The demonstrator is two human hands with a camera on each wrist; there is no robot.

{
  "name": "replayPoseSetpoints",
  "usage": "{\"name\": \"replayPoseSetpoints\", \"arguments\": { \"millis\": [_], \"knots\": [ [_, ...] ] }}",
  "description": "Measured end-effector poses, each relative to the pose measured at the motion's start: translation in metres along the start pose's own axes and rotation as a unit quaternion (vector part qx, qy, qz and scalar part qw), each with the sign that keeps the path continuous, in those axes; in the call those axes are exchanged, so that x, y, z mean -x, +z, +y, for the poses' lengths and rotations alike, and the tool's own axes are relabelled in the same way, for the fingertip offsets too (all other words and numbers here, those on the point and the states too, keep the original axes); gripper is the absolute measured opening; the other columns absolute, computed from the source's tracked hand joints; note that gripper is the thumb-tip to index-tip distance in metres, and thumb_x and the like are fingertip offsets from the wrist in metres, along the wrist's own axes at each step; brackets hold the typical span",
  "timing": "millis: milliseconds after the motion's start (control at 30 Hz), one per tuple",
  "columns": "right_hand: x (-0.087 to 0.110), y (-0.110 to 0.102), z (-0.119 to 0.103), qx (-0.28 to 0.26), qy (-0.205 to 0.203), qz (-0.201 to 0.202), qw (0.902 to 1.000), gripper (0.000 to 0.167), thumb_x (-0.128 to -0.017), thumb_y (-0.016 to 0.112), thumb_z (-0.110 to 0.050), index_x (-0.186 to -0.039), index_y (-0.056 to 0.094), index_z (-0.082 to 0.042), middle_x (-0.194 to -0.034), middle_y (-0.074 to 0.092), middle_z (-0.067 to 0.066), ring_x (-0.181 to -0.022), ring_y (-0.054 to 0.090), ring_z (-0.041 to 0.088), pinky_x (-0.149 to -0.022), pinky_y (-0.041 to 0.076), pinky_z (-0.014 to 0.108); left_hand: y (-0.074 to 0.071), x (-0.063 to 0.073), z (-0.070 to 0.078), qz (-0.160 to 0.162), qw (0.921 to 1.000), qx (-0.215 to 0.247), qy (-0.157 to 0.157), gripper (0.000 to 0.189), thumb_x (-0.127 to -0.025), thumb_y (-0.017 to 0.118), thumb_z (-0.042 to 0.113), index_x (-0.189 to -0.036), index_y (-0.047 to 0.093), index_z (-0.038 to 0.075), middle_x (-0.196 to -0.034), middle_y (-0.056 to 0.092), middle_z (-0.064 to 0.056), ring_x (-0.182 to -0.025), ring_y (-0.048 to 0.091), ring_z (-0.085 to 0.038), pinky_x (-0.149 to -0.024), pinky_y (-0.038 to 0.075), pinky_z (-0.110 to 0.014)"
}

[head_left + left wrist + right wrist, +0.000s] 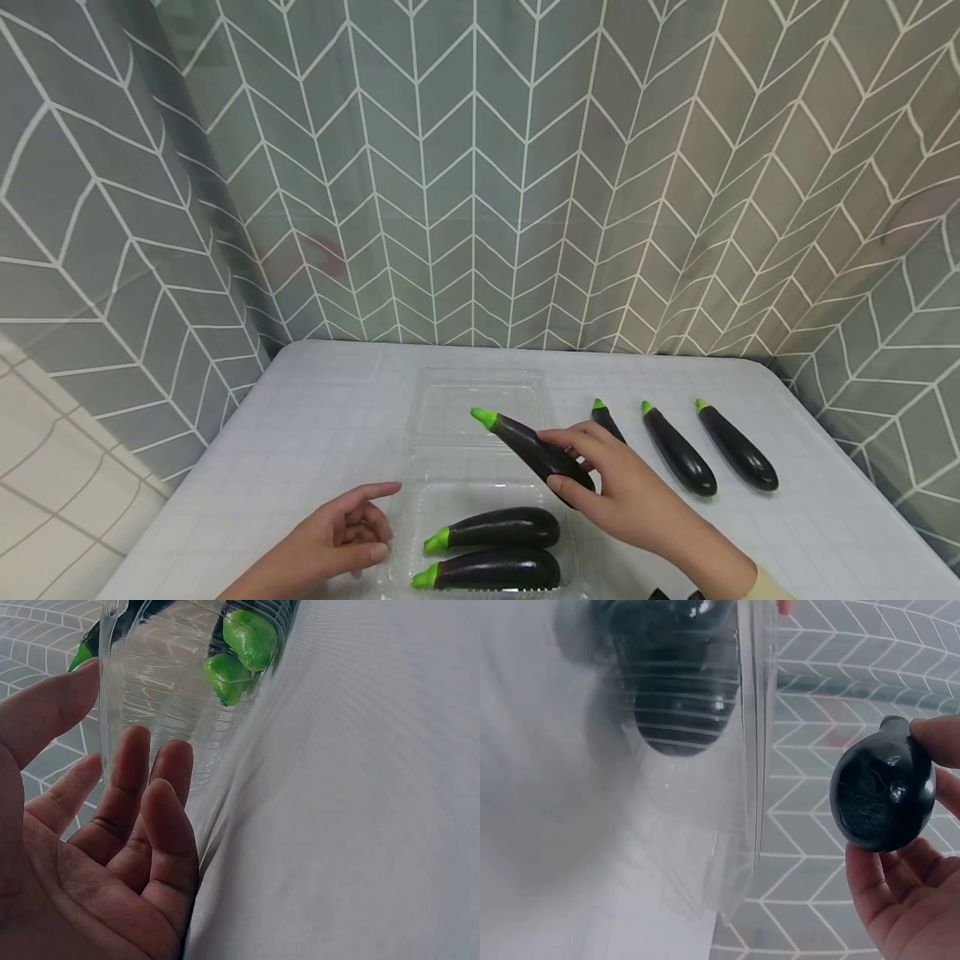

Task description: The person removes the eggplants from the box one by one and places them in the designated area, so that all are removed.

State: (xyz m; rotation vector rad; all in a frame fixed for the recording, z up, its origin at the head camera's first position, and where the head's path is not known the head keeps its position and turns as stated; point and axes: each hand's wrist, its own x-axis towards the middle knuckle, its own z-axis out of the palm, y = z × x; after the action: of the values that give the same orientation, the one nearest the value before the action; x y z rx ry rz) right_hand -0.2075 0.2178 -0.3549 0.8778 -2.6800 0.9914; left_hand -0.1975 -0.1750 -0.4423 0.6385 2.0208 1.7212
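Note:
My right hand [600, 479] grips a dark eggplant [534, 446] with a bright green stem, held above the clear plastic container [405, 508]. In the right wrist view this eggplant [881, 791] shows its rounded end between thumb and fingers. Two more eggplants lie side by side in the container, the upper eggplant [506, 528] and the lower eggplant [501, 570], stems to the left. Beside the container's left wall is my left hand [337, 533], fingers loosely bent and holding nothing. The left wrist view shows that hand [112, 840] near the ridged wall [176, 690].
The container's clear lid [480, 404] lies folded back behind it. On the right of the white table [315, 417] are three eggplants: one eggplant [609, 423] partly behind my right hand, a middle eggplant [678, 450] and a far eggplant [738, 447]. A patterned curtain [480, 208] hangs behind.

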Motion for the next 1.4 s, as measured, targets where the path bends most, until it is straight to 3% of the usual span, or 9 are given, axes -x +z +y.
{"name": "replayPoseSetpoints", "arguments": {
  "millis": [267,800,1167,1400],
  "knots": [
    [0.013,-0.013,0.005,0.013,0.027,0.022,0.9993,0.041,-0.095,0.066,-0.037,-0.135,0.057,-0.033,-0.115,0.055,-0.015,-0.095,0.058,0.005,-0.078,0.052,0.029,-0.001,0.0,-0.001,-0.013,0.9996,0.01,0.025,0.061,-0.098,0.06,0.006,-0.15,0.031,-0.005,-0.107,0.062,-0.02,-0.091,0.064,-0.019,-0.08,0.052,-0.028],
    [0.043,-0.026,0.026,0.05,0.059,0.078,0.994,0.043,-0.092,0.072,-0.031,-0.133,0.058,-0.03,-0.112,0.056,-0.017,-0.096,0.055,0.004,-0.076,0.053,0.029,0.0,0.001,-0.003,-0.013,0.9997,0.017,0.013,0.061,-0.098,0.06,0.007,-0.15,0.031,-0.005,-0.108,0.061,-0.022,-0.09,0.064,-0.019,-0.079,0.052,-0.027],
    [0.062,-0.033,0.037,0.048,0.105,0.089,0.9893,0.043,-0.093,0.072,-0.032,-0.133,0.059,-0.027,-0.116,0.059,-0.013,-0.096,0.056,0.005,-0.076,0.053,0.028,0.0,0.001,-0.001,-0.009,0.9997,0.02,0.012,0.061,-0.098,0.061,0.007,-0.15,0.031,-0.005,-0.108,0.061,-0.023,-0.09,0.064,-0.019,-0.08,0.052,-0.027],
    [0.074,-0.041,0.047,0.045,0.164,0.079,0.9823,0.047,-0.093,0.07,-0.035,-0.137,0.055,-0.024,-0.114,0.06,-0.006,-0.097,0.057,0.006,-0.077,0.052,0.027,0.0,0.001,-0.002,-0.007,0.9997,0.019,0.011,0.061,-0.098,0.061,0.006,-0.15,0.031,-0.004,-0.108,0.061,-0.021,-0.091,0.064,-0.019,-0.08,0.051,-0.027]
  ]
}}
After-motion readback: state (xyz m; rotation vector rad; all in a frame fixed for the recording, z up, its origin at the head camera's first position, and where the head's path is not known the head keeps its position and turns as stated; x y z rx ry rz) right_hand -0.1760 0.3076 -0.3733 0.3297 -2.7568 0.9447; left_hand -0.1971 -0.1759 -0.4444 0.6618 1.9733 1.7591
